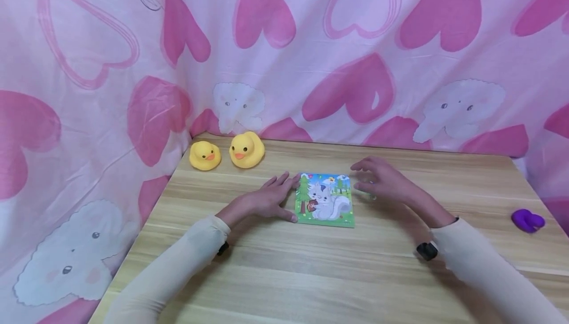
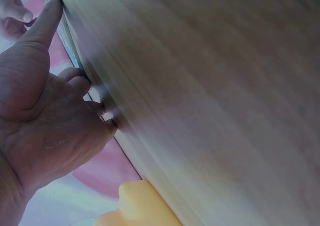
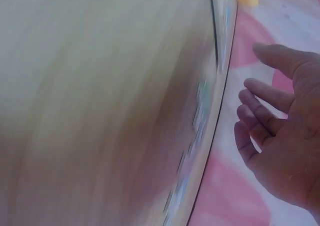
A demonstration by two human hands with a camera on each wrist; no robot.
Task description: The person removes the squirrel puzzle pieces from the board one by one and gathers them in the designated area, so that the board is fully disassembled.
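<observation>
Green-and-blue squirrel picture board lies flat. Left hand, fingers extended, touches its edge. Right hand hovers relaxed, empty.

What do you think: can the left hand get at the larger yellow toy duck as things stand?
Probably yes: in the head view, only bare tabletop shows between the left hand and the larger yellow toy duck, though the hand is at the squirrel picture board's edge.
</observation>
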